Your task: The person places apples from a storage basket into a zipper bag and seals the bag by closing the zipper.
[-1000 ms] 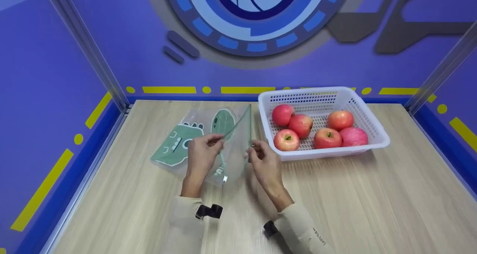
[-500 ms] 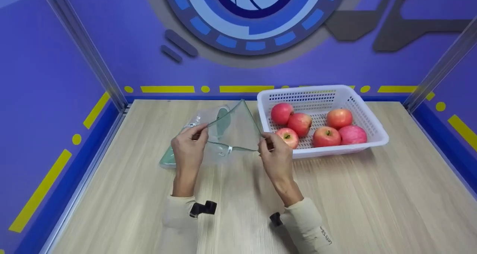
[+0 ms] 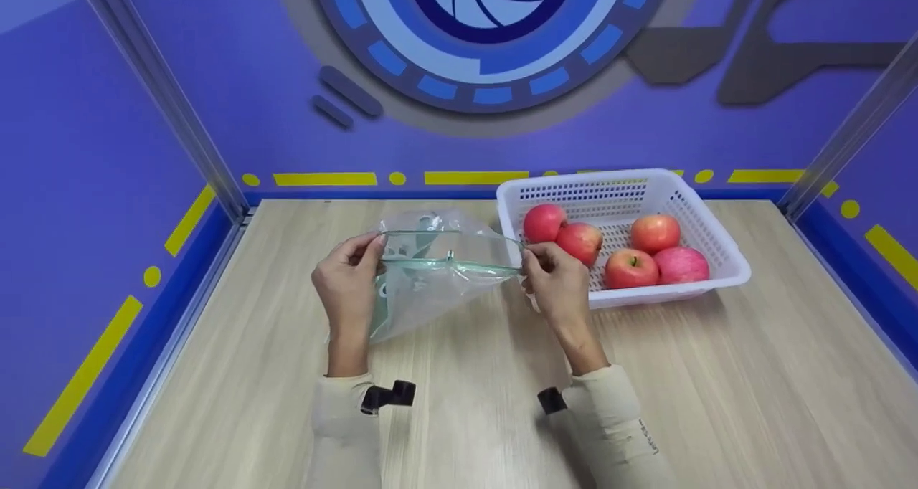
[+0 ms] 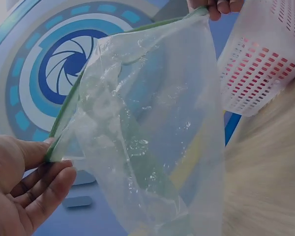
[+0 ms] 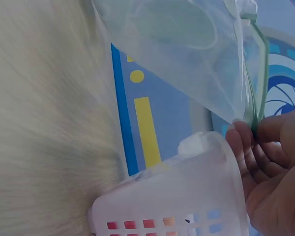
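both hands [image 3: 346,277] [image 3: 561,281] pinch the bag [image 3: 437,295] — mouth parted, beside apples [image 3: 631,267].

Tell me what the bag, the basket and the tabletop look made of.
Bag: thin, glossy, translucent plastic, judging by its creases and glints.
Basket: probably molded plastic, white and smooth, with regular holes.
Tabletop: wood or wood-look laminate; the pale grain leaves it open.

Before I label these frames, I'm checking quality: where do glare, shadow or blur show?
Head: fairly sharp, with a dark shadow beside the right sleeve; left wrist: small white glints scattered over the clear bag; right wrist: hazy and pale, the tabletop smeared into soft streaks, the basket washed out.
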### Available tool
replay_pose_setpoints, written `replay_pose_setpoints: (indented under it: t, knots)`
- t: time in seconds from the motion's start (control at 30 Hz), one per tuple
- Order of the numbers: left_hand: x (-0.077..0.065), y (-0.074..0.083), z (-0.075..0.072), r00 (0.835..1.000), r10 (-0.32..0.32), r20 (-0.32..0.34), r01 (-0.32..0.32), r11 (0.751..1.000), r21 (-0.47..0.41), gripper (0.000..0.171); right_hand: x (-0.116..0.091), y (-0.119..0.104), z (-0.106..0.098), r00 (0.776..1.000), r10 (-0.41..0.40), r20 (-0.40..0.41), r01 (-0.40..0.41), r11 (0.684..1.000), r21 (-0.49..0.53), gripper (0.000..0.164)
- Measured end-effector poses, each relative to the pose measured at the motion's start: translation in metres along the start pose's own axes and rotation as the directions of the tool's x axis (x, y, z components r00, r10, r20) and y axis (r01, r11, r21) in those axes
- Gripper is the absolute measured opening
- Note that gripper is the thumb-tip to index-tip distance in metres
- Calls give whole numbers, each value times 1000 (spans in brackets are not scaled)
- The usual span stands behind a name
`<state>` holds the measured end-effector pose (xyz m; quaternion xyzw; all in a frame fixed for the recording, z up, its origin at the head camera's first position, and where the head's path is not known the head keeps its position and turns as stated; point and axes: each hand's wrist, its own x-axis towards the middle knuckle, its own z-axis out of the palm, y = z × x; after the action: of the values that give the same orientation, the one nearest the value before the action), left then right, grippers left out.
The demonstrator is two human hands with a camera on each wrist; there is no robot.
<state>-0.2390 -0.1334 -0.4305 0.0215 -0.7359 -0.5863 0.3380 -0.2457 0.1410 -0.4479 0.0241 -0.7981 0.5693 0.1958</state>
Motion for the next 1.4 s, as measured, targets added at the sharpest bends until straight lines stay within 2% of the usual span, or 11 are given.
replay_pose_setpoints:
  t: [0.2,0.33,0.47,0.6,0.77,0.93,1.03,1.23,1.4]
  knots:
    - [3,3,7,993,-111,-49,109,993,-40,13,19,7,0,995,94,36,-93,995,-21,10]
    - [4,7,11,989,-138,-54,136,990,-39,13,25,8,1,989,141,47,-142,990,13,11]
    - [0,11,17,985,-170,-16,167,979,-117,14,27,7,0,988,150,40,-150,989,0,11]
    - [-7,14,24,968,-246,56,253,945,-207,17,29,8,-2,986,152,64,-147,987,-65,12]
    - [-9,10,31,945,-320,73,328,913,-242,18,37,8,-10,984,86,153,-64,988,-141,18]
    - [-5,5,36,939,-337,72,342,890,-300,19,52,9,-27,978,-30,208,76,973,-216,25]
    - [-5,6,38,939,-335,77,342,889,-304,20,63,13,-41,972,-83,221,137,960,-244,32]
    - [-8,8,44,934,-345,93,357,890,-284,19,79,29,-66,961,-86,261,166,940,-299,48]
    - [-11,7,47,943,-321,92,334,906,-259,18,90,49,-80,949,-120,290,217,919,-330,50]
